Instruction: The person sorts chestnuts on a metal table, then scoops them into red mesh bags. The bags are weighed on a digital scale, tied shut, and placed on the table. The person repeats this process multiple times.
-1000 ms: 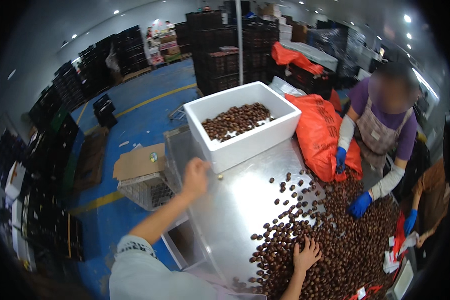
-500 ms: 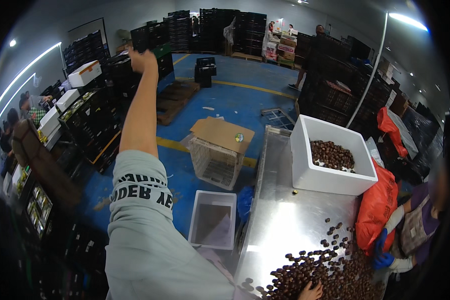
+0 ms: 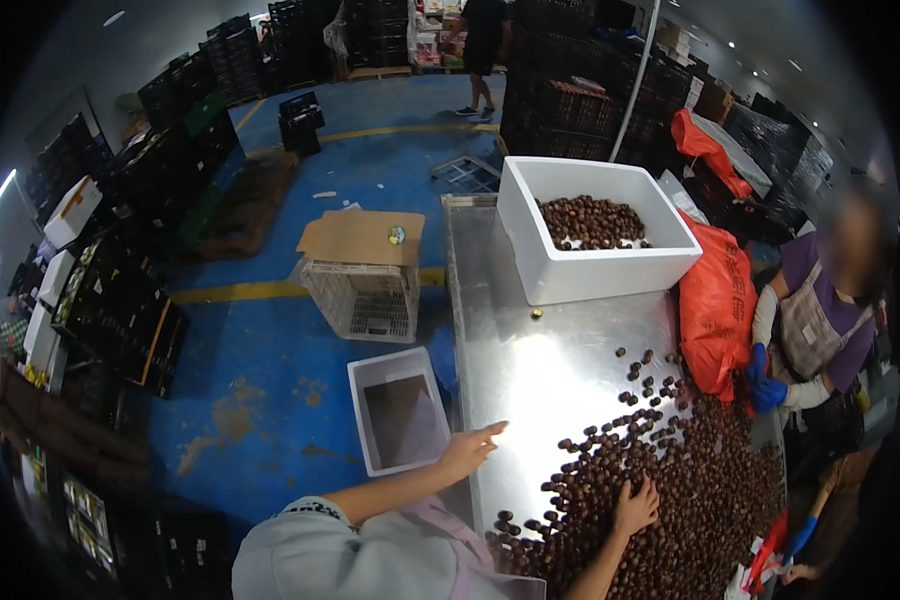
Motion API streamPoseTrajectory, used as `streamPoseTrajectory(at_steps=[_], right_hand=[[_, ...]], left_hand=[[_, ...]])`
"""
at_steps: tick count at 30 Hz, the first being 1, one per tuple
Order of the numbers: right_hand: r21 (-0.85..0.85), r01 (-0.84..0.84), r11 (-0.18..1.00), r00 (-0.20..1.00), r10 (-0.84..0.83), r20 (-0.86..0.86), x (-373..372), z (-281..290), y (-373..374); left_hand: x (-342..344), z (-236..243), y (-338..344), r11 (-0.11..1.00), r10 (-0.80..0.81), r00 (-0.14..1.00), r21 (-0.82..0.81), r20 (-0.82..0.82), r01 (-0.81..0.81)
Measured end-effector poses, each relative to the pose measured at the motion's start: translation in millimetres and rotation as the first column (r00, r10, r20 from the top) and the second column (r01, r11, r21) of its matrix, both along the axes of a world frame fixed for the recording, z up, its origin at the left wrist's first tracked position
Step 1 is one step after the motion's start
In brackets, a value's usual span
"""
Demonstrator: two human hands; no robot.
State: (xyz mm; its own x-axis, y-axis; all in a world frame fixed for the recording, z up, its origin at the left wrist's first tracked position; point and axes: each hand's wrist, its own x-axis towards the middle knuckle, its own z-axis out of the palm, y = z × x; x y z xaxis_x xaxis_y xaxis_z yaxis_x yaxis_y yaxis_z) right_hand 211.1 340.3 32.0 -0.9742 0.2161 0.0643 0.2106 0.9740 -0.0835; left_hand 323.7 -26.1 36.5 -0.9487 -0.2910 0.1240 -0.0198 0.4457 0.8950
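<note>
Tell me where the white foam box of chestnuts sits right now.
In the head view, the white foam box stands at the far end of the steel table, with the orange sack at its right.

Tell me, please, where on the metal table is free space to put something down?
The steel table is bare between the white foam box and the chestnut pile, near the left hand. It is crowded under the right hand and toward the orange sack.

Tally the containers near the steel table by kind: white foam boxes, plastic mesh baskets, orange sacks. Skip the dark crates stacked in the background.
White foam boxes: 2, one with chestnuts and one empty on the floor
Plastic mesh baskets: 1
Orange sacks: 2
Total: 5
</note>
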Motion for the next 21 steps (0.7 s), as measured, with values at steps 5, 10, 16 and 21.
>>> streamPoseTrajectory(at_steps=[5,10,16,21], right_hand=[[-0.022,0.007,1.0,0.999,-0.008,-0.04,4,-2,2],[-0.047,-0.008,0.999,0.999,0.006,-0.043,3,0,-5],[-0.098,-0.035,0.995,0.99,0.048,0.133,1,6,1],[-0.106,-0.029,0.994,0.991,0.042,0.129,3,43,45]], left_hand=[[-24,35,21,0.988,-0.069,0.998,0.136,0.015,0.066],[-27,24,19,1.0,0.004,0.975,0.011,-0.223,-0.001],[-22,30,-4,0.974,0.051,0.998,-0.218,-0.022,-0.055],[-53,34,39,0.919,-0.202,0.979,-0.351,-0.031,0.179]])
